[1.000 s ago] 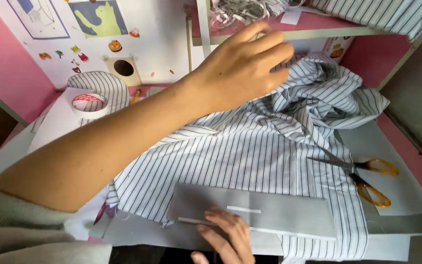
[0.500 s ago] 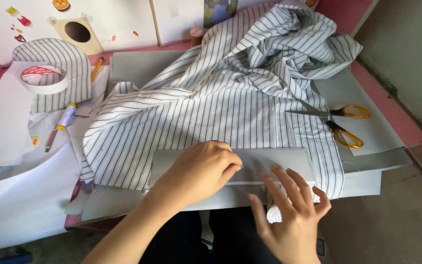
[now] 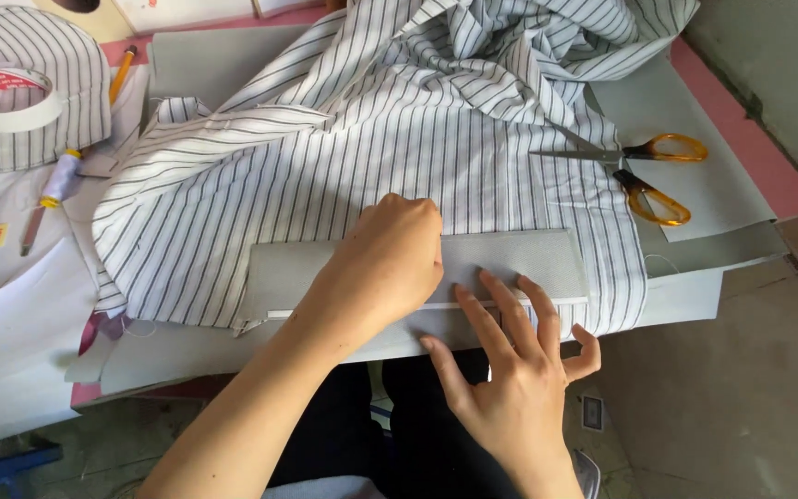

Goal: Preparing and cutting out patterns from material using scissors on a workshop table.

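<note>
left hand (image 3: 390, 263) lies flat, fingers together, pressing a grey card strip (image 3: 510, 259) on the striped fabric (image 3: 344, 157) at centre frame; right hand (image 3: 510, 370), fingers spread, touches the strip's lower edge. scissors (image 3: 644, 171) lie upper right.

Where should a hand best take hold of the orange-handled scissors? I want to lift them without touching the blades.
Grip the scissors by the two orange loops, coming from the right side of the table. The loops lie flat on the grey sheet and point right, while the open blades point left toward the striped fabric.
</note>
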